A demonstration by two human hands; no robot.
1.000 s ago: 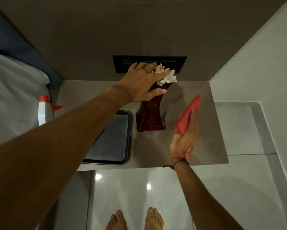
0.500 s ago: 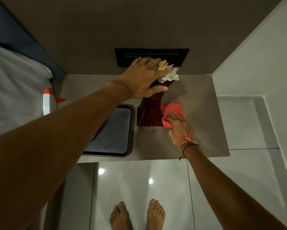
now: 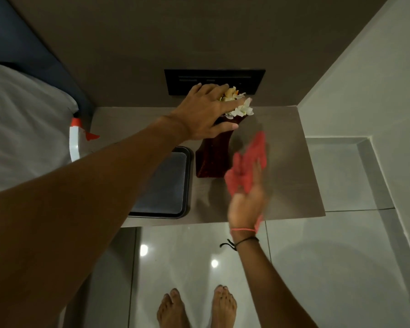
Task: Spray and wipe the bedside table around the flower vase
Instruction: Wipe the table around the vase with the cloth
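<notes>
A dark red flower vase (image 3: 212,157) with white flowers (image 3: 242,110) stands near the middle of the beige bedside table (image 3: 291,162). My left hand (image 3: 205,114) grips the vase's neck, just under the flowers. My right hand (image 3: 246,204) holds a red cloth (image 3: 248,164) just right of the vase's base; hand and cloth are blurred by motion. A white spray bottle (image 3: 75,145) with a red trigger lies at the bed's edge, left of the table.
A dark tray (image 3: 186,185) sits on the table left of the vase, partly under my left forearm. A black wall panel (image 3: 213,79) is behind the vase. White bed (image 3: 21,129) at left, white wall at right, glossy tiled floor with my bare feet (image 3: 197,308) below.
My right hand swept the red cloth in against the vase's base, then back toward the front right. My left hand has stayed on the vase's neck.
</notes>
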